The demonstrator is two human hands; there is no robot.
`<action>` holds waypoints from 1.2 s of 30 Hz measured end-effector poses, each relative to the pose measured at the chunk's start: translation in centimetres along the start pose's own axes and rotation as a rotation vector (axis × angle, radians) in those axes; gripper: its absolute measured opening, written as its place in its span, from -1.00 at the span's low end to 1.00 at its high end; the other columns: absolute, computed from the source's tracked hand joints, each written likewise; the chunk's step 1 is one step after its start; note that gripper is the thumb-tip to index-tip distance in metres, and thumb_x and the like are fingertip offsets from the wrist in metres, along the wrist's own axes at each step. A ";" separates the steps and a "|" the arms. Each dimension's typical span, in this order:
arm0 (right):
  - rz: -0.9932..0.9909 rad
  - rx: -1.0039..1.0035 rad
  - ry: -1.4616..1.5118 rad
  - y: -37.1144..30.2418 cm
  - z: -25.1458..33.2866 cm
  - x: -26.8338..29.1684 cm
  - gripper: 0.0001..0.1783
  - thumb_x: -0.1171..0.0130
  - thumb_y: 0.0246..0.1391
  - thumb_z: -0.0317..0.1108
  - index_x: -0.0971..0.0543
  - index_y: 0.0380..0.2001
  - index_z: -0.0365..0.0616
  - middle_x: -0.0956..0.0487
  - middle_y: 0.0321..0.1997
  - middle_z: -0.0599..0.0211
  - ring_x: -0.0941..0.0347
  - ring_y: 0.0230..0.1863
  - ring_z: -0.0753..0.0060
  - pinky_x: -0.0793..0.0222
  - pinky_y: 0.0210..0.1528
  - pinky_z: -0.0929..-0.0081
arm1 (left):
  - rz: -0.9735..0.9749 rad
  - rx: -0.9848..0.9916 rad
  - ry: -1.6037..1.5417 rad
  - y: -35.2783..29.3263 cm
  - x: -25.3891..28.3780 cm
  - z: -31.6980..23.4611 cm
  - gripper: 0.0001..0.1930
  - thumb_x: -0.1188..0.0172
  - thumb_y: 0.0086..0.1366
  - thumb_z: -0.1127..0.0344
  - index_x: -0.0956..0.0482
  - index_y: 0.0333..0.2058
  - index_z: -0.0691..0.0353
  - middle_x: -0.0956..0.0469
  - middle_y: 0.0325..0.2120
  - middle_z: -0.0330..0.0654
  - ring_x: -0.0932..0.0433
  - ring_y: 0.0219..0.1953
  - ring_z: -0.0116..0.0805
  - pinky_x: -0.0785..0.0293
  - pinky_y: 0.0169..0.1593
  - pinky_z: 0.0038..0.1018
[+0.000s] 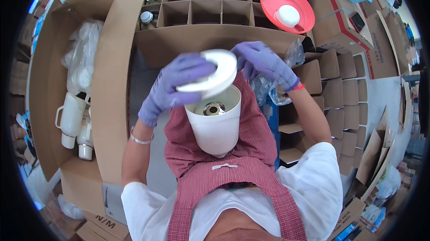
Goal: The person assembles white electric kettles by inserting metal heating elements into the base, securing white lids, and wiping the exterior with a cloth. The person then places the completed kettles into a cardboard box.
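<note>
My left hand (181,79), in a purple glove, grips a white round lid (225,73) by its left side. The lid is tilted above a white cup-shaped housing (214,129) that stands open end up in my lap. Down inside the housing shows a shiny metal ring (214,108) with a dark centre. My right hand (264,61), gloved too, is just right of the lid with bent fingers. Motion blurs its fingertips, so I cannot tell whether they touch the lid or hold anything.
At the left, an open carton (105,93) holds white jugs (71,115) and clear plastic bags (83,57). Ahead, a divided box (208,12) contains several capped bottles. A red basin (273,3) with a white round part sits on its right corner. More cardboard dividers (333,93) stand to my right.
</note>
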State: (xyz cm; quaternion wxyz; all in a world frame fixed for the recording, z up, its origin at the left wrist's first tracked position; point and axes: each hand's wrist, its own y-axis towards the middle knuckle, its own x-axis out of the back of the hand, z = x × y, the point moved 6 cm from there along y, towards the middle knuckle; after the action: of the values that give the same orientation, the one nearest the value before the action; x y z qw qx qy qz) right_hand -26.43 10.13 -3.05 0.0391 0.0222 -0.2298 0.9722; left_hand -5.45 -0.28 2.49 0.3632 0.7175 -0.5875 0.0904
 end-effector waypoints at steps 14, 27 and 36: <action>0.116 1.212 -0.703 -2.2 0.8 -11.3 -0.58 0.07 0.34 -0.28 -0.44 0.18 -0.20 -0.45 0.16 0.03 -0.41 0.15 0.13 -0.31 0.24 0.26 | 0.136 0.098 0.122 -4.0 -6.3 -3.0 -0.33 -0.23 0.10 -0.15 -0.56 0.03 0.29 -0.47 0.03 0.02 -0.39 0.16 0.08 -0.19 0.29 -0.09; 0.219 1.226 -0.687 -4.0 -1.0 -10.3 -0.50 -0.08 0.22 -0.28 -0.37 0.19 -0.20 -0.32 0.33 -0.08 -0.31 0.29 -0.10 -0.29 0.28 0.15 | -0.004 0.126 0.154 -3.5 -7.6 -7.5 -0.32 -0.33 0.08 0.04 -0.45 0.08 0.40 -0.49 0.01 0.11 -0.43 0.14 0.08 -0.30 0.25 -0.13; -0.222 0.046 -0.540 -20.5 -9.1 -5.8 -0.36 -0.15 0.12 -0.24 -0.34 0.25 -0.27 -0.47 0.14 -0.04 -0.40 0.18 0.02 -0.27 0.26 0.23 | -0.186 1.047 -0.674 -12.0 -16.6 -0.8 -0.45 -0.10 0.41 0.08 -0.35 0.23 0.32 -0.50 0.08 -0.05 -0.48 0.08 -0.31 -0.38 0.18 -0.44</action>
State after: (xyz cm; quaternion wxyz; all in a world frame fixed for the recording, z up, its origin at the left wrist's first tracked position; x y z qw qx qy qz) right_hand -19.14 32.11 -2.45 0.0823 0.3059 -0.2058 0.9259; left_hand 0.79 13.69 -11.12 -0.2349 0.8373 -0.4829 0.1029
